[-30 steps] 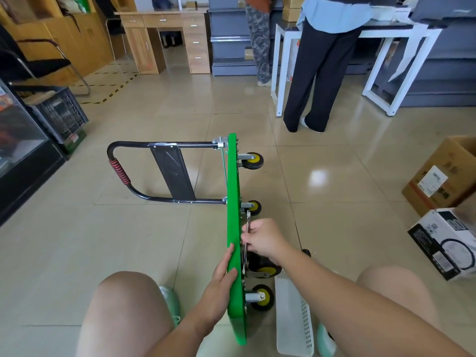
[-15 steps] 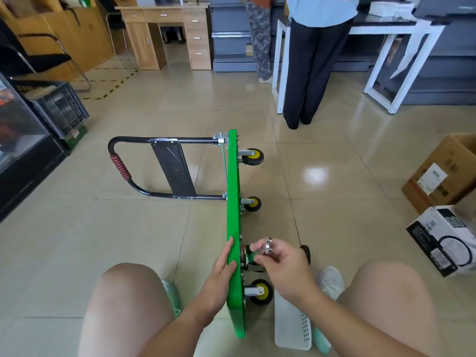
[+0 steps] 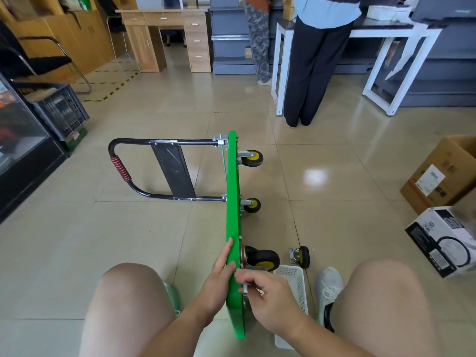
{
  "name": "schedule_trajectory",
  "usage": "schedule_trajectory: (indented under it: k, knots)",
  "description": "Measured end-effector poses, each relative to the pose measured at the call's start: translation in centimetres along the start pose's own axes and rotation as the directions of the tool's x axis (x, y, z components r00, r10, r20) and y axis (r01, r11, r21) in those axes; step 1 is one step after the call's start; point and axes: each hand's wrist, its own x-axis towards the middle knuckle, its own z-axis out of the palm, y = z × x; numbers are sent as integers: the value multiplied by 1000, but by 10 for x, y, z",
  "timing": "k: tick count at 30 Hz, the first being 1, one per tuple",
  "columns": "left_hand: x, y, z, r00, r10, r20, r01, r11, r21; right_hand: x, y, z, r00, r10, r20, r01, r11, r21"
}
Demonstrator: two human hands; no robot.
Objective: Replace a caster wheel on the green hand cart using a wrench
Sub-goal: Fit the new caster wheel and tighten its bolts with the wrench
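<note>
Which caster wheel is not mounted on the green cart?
The loose caster beside the white basket, apart from the cart. The other visible casters are fixed to its underside.

Green cart (image 3: pixel 233 202) stands on its side edge on the floor (image 3: pixel 128 240), deck vertical, handle (image 3: pixel 121 166) lying out at 9 o'clock. Left grip (image 3: pixel 221 274) on the deck's upper edge, fingers straight. Right grip (image 3: pixel 270 297) pinches a small metal piece (image 3: pixel 245 289) at the deck's 6 o'clock end, possibly the wrench, too small to tell. Mounted caster (image 3: pixel 265 260) just beyond. Loose caster (image 3: pixel 301 256) at its 3 o'clock, beside the white basket (image 3: pixel 296 276).
</note>
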Motion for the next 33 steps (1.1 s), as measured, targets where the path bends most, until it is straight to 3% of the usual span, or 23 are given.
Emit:
schedule_trajectory:
  k: [5, 15, 17, 20, 24, 30, 33]
  knots:
    - [-1, 2, 1, 1000, -1, 4, 1, 1000, -7, -5, 4, -2, 995, -93, -32, 92, 995, -39]
    - [0, 0, 0, 1000, 7, -18, -7, 1000, 13, 70, -15, -10, 973, 220, 66, -221, 975, 2]
    - [-2, 3, 1, 1000, -2, -16, 2, 1000, 11, 66, -16, -13, 976, 181, 118, -176, 983, -58]
    - [-3, 4, 0, 1000, 5, 1, -5, 1000, 14, 39, -11, -15, 979, 9, 206, 17, 992, -126]
    - [-1, 1, 0, 1000, -3, 6, 3, 1000, -23, 16, 0, -12, 992, -64, 106, 73, 993, -88]
    - [0, 2, 1, 1000, -3, -7, 3, 1000, -7, 58, -15, -8, 978, 182, 98, -181, 983, -21]
    - [2, -1, 1, 1000, -24, -17, 24, 1000, -11, 101, -10, -11, 920, 377, 104, -385, 921, 63]
